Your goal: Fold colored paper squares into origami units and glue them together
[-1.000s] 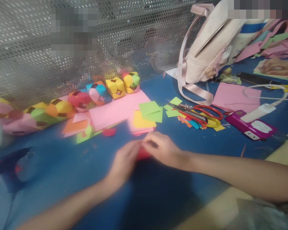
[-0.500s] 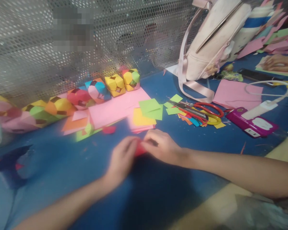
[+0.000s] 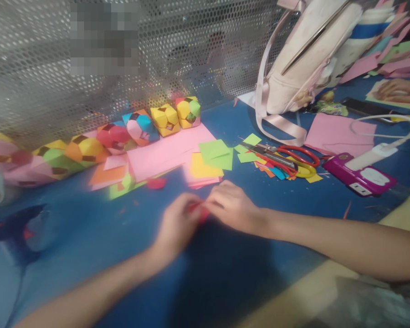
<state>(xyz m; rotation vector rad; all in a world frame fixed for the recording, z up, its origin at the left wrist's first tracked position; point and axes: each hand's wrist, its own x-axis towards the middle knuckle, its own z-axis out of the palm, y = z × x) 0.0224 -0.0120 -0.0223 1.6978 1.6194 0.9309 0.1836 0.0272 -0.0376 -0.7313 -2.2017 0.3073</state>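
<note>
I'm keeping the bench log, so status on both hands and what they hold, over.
Left hand, right hand: both closed on red paper. Its shape unclear, partly hidden. Red-handled scissors apart, not in the way.

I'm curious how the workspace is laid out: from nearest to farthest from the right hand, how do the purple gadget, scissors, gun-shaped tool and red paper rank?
From the right hand:
1. Red paper, at its fingertips.
2. Scissors, beyond it, rightward.
3. Purple gadget, farther right.
4. Gun-shaped tool, far left.
</note>
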